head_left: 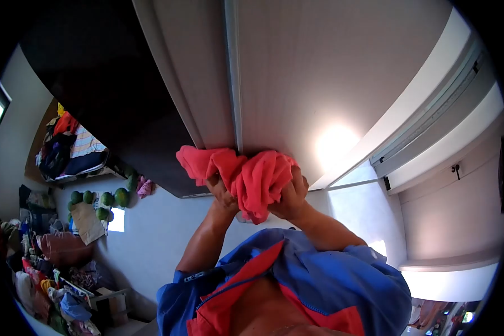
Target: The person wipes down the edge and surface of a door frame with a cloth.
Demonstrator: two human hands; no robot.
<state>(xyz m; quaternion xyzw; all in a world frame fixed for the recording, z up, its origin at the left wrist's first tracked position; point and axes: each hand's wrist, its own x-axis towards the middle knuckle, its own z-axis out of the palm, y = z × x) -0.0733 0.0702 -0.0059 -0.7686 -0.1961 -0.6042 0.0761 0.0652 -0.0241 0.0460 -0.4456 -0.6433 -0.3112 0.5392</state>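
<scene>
A bunched coral-red cloth (263, 182) is gripped between my two hands, up against the front of a tall grey-brown cabinet door (297, 73). My left hand (222, 191) has its fingers curled into the lower left part of the cloth. Around the right side of it, my right hand (292, 195) is closed, thumb and fingers partly hidden by the folds. The cloth's left end sticks out past my left hand, and one fold hangs down between my wrists. Just above the cloth runs a metal strip (233, 73) along the door.
A dark panel (112, 95) adjoins the door at the left. Several green melons (121, 197), a cardboard piece (88, 223) and a pink cloth (145, 187) lie on the pale floor (151, 241). Heaped clothes (67, 252) fill the lower left. At right is another door with a key (456, 169).
</scene>
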